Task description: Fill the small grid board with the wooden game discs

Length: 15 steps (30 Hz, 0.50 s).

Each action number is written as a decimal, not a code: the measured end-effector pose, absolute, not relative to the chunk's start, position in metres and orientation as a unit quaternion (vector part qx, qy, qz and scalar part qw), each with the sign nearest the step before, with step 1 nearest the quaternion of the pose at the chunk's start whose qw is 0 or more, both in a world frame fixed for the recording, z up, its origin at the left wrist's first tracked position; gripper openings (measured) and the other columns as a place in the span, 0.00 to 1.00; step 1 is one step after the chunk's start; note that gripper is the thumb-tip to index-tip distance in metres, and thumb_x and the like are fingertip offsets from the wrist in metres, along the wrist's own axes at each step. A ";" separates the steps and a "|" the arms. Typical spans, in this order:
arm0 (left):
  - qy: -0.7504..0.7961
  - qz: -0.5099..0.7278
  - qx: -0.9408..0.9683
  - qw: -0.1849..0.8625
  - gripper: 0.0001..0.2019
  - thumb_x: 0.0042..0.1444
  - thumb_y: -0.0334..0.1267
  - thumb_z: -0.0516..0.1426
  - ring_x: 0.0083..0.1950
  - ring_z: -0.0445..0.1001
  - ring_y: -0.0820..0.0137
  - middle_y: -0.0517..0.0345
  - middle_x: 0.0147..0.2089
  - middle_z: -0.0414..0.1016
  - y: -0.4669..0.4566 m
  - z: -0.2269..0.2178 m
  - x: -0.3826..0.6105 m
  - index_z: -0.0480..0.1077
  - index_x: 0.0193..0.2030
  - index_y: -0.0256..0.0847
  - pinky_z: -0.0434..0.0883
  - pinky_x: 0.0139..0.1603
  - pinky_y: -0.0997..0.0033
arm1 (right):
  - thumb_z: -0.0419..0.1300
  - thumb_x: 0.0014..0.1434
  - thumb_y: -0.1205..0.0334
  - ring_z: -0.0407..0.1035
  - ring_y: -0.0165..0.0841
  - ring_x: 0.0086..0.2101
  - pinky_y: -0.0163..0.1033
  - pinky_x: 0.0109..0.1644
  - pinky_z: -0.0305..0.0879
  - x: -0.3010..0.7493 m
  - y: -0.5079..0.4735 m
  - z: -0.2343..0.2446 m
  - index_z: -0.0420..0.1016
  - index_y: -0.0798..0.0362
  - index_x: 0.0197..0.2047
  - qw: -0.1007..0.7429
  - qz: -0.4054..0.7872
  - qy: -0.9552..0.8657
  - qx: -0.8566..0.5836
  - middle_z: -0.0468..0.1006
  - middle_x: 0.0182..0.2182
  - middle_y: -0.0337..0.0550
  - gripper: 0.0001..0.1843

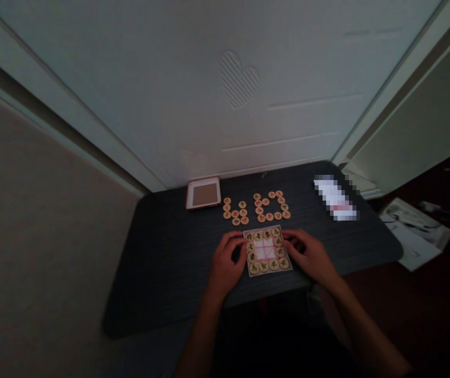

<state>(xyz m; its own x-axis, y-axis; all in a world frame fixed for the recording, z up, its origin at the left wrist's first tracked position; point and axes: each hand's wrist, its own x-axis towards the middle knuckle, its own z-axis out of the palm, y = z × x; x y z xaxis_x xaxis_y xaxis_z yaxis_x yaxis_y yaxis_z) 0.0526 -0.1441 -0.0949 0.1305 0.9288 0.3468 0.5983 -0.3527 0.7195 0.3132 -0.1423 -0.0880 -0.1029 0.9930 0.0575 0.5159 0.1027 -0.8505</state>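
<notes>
A small square board (pixel 266 252) with pink lines lies near the front edge of a dark table (pixel 162 262). Several round wooden game pieces ring its border. My left hand (pixel 227 260) rests at the board's left edge, fingers curled against the pieces there. My right hand (pixel 307 254) rests at the right edge, fingers curled and touching the pieces on that side. Behind the board, more round pieces (pixel 236 211) lie in a U shape on the left and others form a ring (pixel 271 206) on the right.
A shallow square tray (pixel 204 193) with a pale rim sits at the table's back left. A blurred-out white object (pixel 335 198) lies at the back right. A white door stands behind the table. Papers (pixel 414 228) lie on the floor to the right.
</notes>
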 end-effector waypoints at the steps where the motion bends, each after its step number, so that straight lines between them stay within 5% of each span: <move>1: 0.529 0.393 0.722 0.210 0.07 0.65 0.33 0.56 0.55 0.76 0.64 0.53 0.54 0.74 -0.144 -0.095 0.053 0.75 0.46 0.45 0.73 0.60 0.59 | 0.59 0.66 0.52 0.75 0.35 0.34 0.40 0.36 0.72 0.313 -0.143 -0.088 0.78 0.48 0.53 0.347 0.343 -0.656 -0.575 0.82 0.42 0.45 0.17; 15: 0.529 0.386 0.721 0.226 0.06 0.65 0.33 0.57 0.54 0.76 0.65 0.53 0.52 0.75 -0.143 -0.097 0.053 0.75 0.46 0.44 0.73 0.59 0.60 | 0.58 0.67 0.54 0.75 0.35 0.35 0.39 0.38 0.72 0.313 -0.143 -0.093 0.80 0.47 0.51 0.358 0.327 -0.661 -0.573 0.82 0.41 0.44 0.14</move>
